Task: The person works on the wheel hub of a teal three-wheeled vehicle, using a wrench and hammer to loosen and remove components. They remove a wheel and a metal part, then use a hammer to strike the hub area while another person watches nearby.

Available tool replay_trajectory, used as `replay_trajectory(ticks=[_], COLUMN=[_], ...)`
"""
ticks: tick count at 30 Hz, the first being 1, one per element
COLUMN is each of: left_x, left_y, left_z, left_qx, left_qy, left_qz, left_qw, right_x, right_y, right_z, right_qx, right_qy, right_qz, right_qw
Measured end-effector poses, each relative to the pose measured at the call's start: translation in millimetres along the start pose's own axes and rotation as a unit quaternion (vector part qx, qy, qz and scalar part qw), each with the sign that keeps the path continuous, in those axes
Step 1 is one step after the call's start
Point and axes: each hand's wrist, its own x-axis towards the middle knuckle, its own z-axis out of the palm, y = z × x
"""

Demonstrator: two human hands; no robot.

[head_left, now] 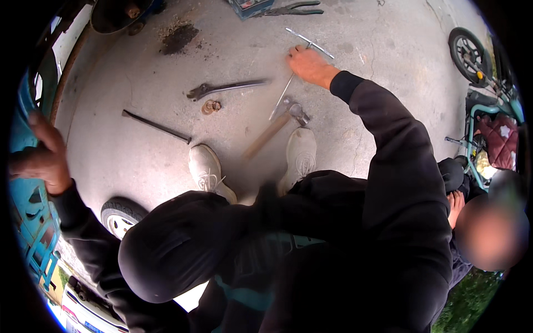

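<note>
My right hand (312, 65) reaches forward over the concrete, its fingers curled around the shaft of a thin silver T-handle wrench (282, 99). The crossbar lies just beyond my fingers. Out to the left, my left hand (41, 155) has its fingers stretched out against a blue metal frame (30, 205); some blur softens it. A hammer (269, 136) with a wooden handle lies between my shoes, close to the wrench tip. Left of it are a dark wrench (227, 87), some small brownish rings (211, 107) and a dark pry bar (156, 126).
Long-handled pliers (297, 9) lie beside a blue box (248, 6) at the far edge. A dark basin (115, 15) stands far left, near an oily stain (180, 39). A small wheel (117, 215) is left of my knee. Right are a bicycle (472, 111) and another person (456, 206).
</note>
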Motion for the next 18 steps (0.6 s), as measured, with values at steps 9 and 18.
replay_trajectory(ticks=[9,18], left_x=[-214.4,-203.0], left_y=[312.6,310.2], left_z=[48.5,49.5], left_qx=[-0.520,-0.401], left_qy=[-0.514,-0.571], left_qz=[-0.002,-0.049], left_qw=[0.682,0.714], right_x=[-32.9,-22.6], right_y=[20.7,31.1], right_z=[7.8,-119.8], right_qx=[-0.124,0.131], right_qy=[-0.050,-0.153], right_qz=[-0.094,0.060], right_qw=[0.987,0.978])
